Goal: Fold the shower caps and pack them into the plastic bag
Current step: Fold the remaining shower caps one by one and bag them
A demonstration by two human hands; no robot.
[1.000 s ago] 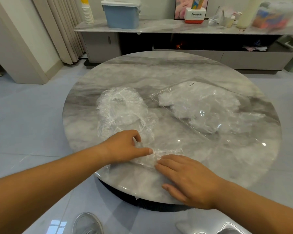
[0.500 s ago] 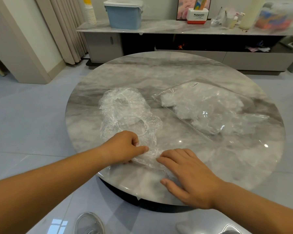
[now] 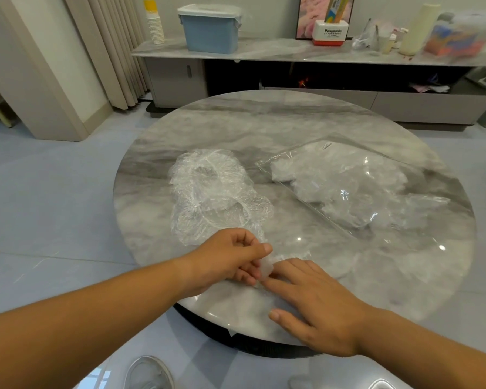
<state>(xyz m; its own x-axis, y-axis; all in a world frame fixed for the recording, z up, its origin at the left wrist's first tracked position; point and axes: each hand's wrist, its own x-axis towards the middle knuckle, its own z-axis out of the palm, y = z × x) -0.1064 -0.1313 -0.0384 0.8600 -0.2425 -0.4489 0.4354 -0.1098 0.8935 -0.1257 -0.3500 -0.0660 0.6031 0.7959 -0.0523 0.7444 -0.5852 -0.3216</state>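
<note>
Right now L hand point(image 3: 225, 256) sits near the front edge of the round marble worktop point(image 3: 264, 122), thumb & curled fingers pinching a small folded cap point(image 3: 265, 267). R hand point(image 3: 317, 301) lies flat just beside it, fingers straight & close together, tips touching the same cap. Loose shower caps point(image 3: 213, 192), clear & crinkled, lie in a heap just beyond L hand, mid-left of worktop. Plastic bag point(image 3: 362, 186), w/ more caps inside, lies flat to the right, apart from the heap; which end is open, can't tell.
</note>
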